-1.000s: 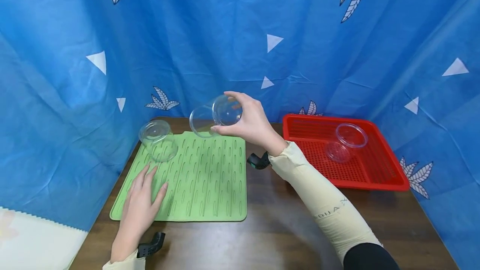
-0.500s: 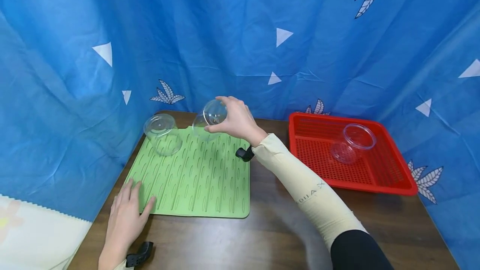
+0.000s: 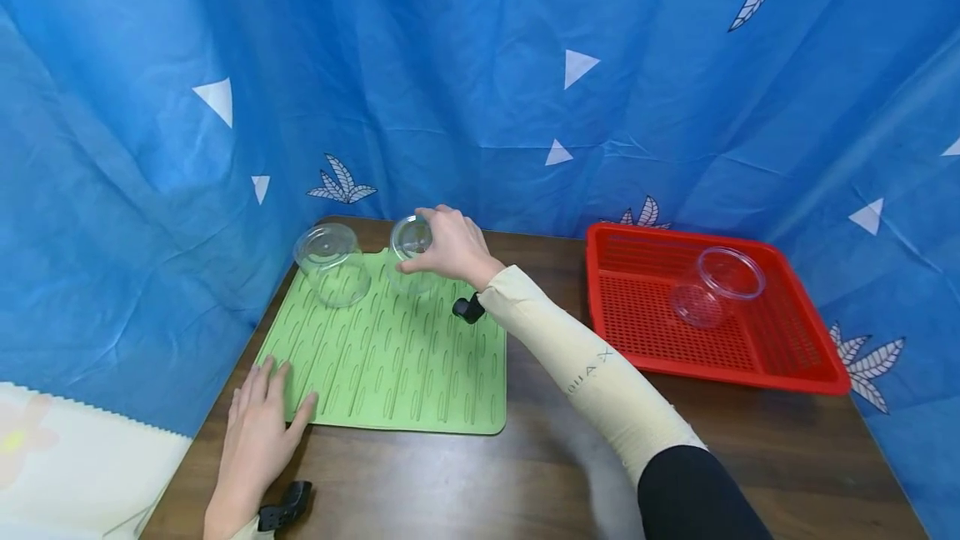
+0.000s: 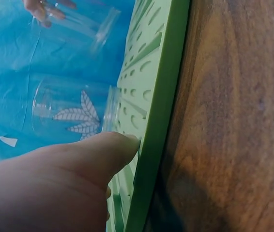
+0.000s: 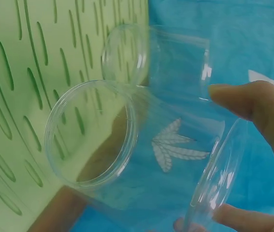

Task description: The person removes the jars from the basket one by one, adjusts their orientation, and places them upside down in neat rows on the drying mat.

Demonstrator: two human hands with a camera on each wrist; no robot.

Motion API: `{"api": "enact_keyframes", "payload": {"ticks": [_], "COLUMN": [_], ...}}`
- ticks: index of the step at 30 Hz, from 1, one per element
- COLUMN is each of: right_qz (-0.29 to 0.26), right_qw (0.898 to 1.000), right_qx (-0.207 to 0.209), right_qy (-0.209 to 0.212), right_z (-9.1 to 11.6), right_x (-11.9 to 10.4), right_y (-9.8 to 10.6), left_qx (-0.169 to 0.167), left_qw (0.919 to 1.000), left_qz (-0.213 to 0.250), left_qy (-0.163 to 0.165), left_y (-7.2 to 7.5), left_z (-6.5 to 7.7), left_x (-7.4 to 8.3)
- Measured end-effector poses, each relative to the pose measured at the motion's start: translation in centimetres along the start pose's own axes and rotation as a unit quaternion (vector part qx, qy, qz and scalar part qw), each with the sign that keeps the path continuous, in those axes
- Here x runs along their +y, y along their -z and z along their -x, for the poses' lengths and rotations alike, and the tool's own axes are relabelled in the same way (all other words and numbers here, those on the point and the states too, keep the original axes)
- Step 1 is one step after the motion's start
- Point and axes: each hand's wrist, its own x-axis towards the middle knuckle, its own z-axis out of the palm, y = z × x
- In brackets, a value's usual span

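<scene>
While right hand [image 3: 452,245] grips cup [image 3: 410,238], gap beneath, left hand [image 3: 257,432] touches mat [image 3: 397,365] edge.

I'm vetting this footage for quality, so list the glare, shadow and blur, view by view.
Head view: a pale sheen on the wooden table; left wrist view: a dark shadow on the table along the green mat, with the right hand soft at upper left; right wrist view: white glints on the held cup.
</scene>
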Motion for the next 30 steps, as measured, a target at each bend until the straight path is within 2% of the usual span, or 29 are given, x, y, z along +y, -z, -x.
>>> {"api": "enact_keyframes", "payload": {"ticks": [14, 25, 30], "right_qz": [0.018, 0.0, -0.007], "right_qw": [0.999, 0.999, 0.999], "right_qx": [-0.027, -0.037, -0.039], "right_qy": [-0.014, -0.02, -0.024], "right_z": [-1.5, -2.7, -2.7], "right_x": [0.0, -0.3, -0.2], "right_y": [-2.3, -3.4, -4.5], "left_qx": [0.002, 0.014, 0.014], "left_qw": [0.9999, 0.9999, 0.9998], "left_qz": [0.012, 0.009, 0.011], "left_qy": [0.001, 0.003, 0.002], "left_y": [-0.2, -0.5, -0.7], "left_z": [-0.1, -0.1, 0.2], "left_x": [0.3, 0.1, -0.2]}}
